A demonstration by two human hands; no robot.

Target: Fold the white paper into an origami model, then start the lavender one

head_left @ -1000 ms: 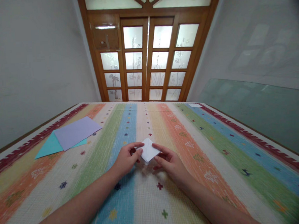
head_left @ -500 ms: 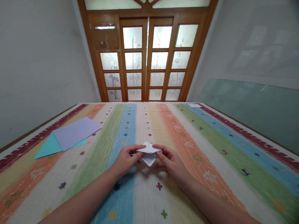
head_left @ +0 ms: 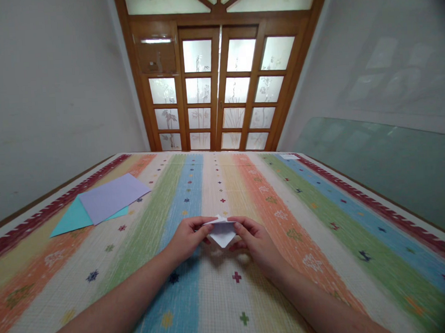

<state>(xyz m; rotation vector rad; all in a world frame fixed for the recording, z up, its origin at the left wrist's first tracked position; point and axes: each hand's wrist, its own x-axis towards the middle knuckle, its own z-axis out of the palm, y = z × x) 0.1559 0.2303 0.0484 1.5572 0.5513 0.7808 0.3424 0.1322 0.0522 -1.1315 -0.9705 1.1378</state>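
A small folded white paper (head_left: 222, 233) is held just above the striped cloth, at the middle of the table. My left hand (head_left: 187, 237) pinches its left corner with thumb and fingers closed. My right hand (head_left: 255, 241) pinches its right side the same way. The paper's lower point hangs down between the two hands, and its upper flaps lie nearly flat on top.
A lilac sheet (head_left: 113, 196) lies over a turquoise sheet (head_left: 70, 220) at the far left of the striped tablecloth (head_left: 316, 221). A glass pane (head_left: 388, 161) leans along the right wall. A wooden door with frosted panes (head_left: 221, 81) stands behind the table.
The white paper has been tipped and folded down: its upright flap of a second ago now lies low between my fingers. Both hands have drawn a little closer together.
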